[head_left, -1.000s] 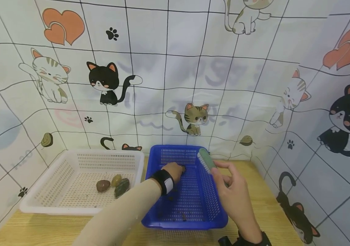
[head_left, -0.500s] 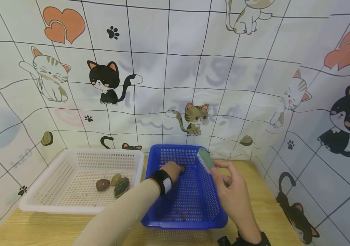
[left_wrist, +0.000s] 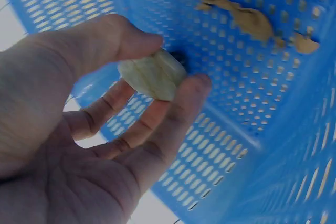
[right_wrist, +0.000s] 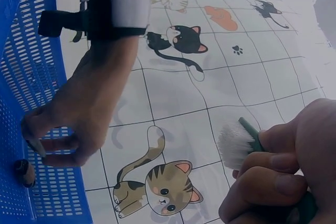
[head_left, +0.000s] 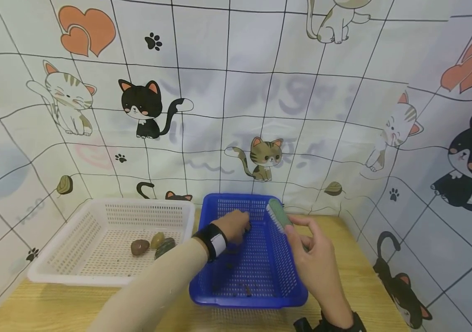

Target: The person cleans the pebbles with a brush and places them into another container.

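My left hand [head_left: 233,226] reaches into the far part of the blue basket [head_left: 248,302]. In the left wrist view, its thumb and fingers pinch a pale greenish stone [left_wrist: 152,74] with faint veins. A dark stone [right_wrist: 24,173] lies in the basket just below those fingers in the right wrist view. My right hand [head_left: 312,258] grips a green-backed scrub brush [head_left: 278,213] at the basket's right rim, its white bristles facing left. The lower part of the brush is hidden by the hand.
Left of the blue basket, a white basket [head_left: 82,280] holds a reddish-brown stone [head_left: 139,247], a yellowish stone [head_left: 157,240] and a dark green stone [head_left: 164,247]. Brown bits [left_wrist: 252,22] lie on the blue basket's floor. A cat-patterned sheet rises behind the wooden table [head_left: 335,230].
My left hand has risen slightly and its wrist has shifted left, the forearm now covering part of the dark green stone. My right hand stays in place with the brush.
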A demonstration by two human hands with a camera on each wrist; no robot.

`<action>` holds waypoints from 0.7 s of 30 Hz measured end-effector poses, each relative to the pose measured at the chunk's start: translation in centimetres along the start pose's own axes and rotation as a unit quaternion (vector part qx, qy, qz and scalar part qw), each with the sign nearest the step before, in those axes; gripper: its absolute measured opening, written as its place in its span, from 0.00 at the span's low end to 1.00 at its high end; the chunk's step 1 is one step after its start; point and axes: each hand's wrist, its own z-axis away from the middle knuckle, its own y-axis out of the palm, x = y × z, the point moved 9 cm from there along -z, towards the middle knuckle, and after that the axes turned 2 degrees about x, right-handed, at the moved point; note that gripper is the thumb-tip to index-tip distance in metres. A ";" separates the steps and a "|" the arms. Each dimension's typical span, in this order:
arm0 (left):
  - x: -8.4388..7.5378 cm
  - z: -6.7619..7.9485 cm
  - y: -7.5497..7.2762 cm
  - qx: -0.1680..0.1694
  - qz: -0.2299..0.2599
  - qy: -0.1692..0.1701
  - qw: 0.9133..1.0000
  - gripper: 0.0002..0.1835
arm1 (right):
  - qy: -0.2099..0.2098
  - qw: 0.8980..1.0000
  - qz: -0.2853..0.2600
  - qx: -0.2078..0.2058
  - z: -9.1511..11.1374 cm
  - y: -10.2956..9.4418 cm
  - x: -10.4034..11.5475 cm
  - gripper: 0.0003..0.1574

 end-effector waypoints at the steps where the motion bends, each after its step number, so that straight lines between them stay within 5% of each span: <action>1: -0.4 0.4 -0.6 0.001 0.010 0.001 1.000 0.24 | 0.000 1.000 0.001 -0.001 0.0 0.0 0.0 0.23; 9: -1.0 2.2 -3.2 -0.054 0.072 0.043 0.995 0.25 | 0.006 1.000 -0.009 0.007 -0.1 0.2 -0.1 0.24; 21: -2.2 5.8 -6.1 -0.129 0.186 0.093 0.970 0.25 | -0.004 1.000 0.014 -0.002 -0.1 0.2 0.1 0.24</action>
